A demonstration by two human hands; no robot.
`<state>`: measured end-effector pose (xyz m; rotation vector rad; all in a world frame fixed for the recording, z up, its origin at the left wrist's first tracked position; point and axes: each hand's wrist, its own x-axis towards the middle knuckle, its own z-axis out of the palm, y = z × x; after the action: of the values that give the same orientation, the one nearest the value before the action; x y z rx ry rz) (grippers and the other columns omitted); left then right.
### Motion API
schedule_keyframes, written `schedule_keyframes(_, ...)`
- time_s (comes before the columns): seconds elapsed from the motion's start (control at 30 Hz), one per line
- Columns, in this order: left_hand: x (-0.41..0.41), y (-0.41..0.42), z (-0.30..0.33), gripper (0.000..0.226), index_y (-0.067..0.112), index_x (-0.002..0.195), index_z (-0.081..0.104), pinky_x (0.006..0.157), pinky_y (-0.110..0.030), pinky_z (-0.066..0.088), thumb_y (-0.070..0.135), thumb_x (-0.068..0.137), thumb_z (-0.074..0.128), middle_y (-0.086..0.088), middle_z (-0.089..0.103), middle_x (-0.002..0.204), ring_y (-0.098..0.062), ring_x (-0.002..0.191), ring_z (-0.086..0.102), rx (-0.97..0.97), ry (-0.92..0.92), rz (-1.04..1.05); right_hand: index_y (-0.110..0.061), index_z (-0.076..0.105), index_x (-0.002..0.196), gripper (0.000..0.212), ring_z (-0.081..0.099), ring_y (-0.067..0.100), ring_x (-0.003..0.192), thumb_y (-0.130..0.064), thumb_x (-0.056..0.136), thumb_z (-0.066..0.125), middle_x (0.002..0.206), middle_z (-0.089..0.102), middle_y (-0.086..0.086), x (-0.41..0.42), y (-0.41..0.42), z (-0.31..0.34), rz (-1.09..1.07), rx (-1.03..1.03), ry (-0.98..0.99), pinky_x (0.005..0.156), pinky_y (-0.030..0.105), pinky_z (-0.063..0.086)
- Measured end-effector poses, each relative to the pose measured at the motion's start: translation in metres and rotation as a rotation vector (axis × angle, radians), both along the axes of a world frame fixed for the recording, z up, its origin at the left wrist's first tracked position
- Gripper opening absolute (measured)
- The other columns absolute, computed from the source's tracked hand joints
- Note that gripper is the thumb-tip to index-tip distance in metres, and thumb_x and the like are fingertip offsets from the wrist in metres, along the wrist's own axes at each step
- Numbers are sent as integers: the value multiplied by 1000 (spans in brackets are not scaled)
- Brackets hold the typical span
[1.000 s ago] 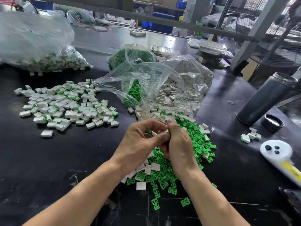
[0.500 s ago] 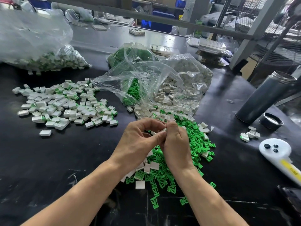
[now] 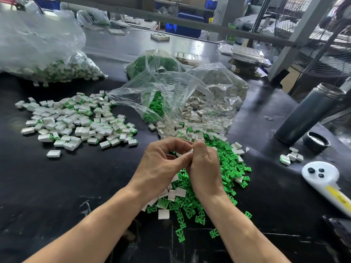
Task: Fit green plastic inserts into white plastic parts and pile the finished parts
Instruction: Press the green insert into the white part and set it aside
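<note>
My left hand (image 3: 161,166) and my right hand (image 3: 204,168) meet above a heap of loose green inserts (image 3: 226,164) on the black table (image 3: 76,186). Both pinch one small white part (image 3: 190,150) between their fingertips; most of it is hidden by the fingers, and whether a green insert is in it I cannot tell. Loose white parts (image 3: 174,194) lie among the green ones under my wrists. A wide pile of finished white parts with green inserts (image 3: 76,120) spreads on the left.
An open clear bag (image 3: 190,103) spills white and green pieces behind my hands. Another bag of finished parts (image 3: 57,69) lies far left. A grey flask (image 3: 307,114), its cap (image 3: 316,141), a few parts (image 3: 291,156) and a white handheld device (image 3: 322,179) stand on the right.
Both hands stay together over the green heap with the white part between the fingertips; only slight finger movement shows.
</note>
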<state>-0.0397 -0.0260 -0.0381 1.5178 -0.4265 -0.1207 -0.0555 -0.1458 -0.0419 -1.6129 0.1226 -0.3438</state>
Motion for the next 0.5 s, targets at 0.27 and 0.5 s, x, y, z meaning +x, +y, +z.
schedule_keyframes(0.27, 1, 0, 2, 6, 13, 95, 77, 84, -46, 62, 16, 89, 78, -1, 76, 106, -24, 90, 75, 7, 6, 9, -37, 79, 75, 56, 71, 1, 70, -38, 110, 35, 69, 74, -13, -4, -1, 1, -14, -22, 6, 61, 14, 51)
schedule_keyframes(0.5, 11, 9, 3, 8, 23, 92, 78, 65, -24, 59, 19, 86, 81, 2, 77, 85, -18, 78, 73, 48, -19, 163, -23, 71, 83, 39, 53, 3, 55, -47, 106, 51, 71, 68, -1, -7, -18, 7, -18, -81, -62, 50, 16, 37)
